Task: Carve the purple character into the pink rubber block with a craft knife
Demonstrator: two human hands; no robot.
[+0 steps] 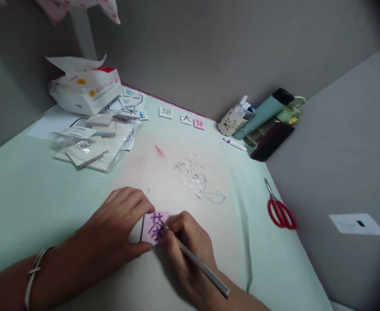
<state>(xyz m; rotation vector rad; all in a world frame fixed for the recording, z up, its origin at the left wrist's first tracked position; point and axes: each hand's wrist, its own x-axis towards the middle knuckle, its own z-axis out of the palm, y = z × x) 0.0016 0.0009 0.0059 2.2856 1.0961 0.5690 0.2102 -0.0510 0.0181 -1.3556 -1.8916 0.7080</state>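
Observation:
A small pink square block (pixel 147 235) with a purple character lies flat on the pale sheet in front of me. My left hand (pixel 120 224) steadies it from the left, with a finger at its top corner and the thumb at its lower edge. My right hand (pixel 190 246) grips a slim silver craft knife (pixel 203 268) like a pen. The knife's tip meets the block's face near the character's upper right strokes. Fingers of the right hand cover the block's right edge. Beyond the hands lie pale shavings and dark crumbs (pixel 194 179).
Red-handled scissors (pixel 280 211) lie at right. A marker (pixel 234 144), a pen cup (pixel 233 123), a teal bottle (pixel 264 112) and a dark case (pixel 272 142) stand at back right. Several lettered blocks (pixel 166 112) line the back. Bagged blocks (pixel 96 147) and a tissue pack (pixel 86 88) sit left.

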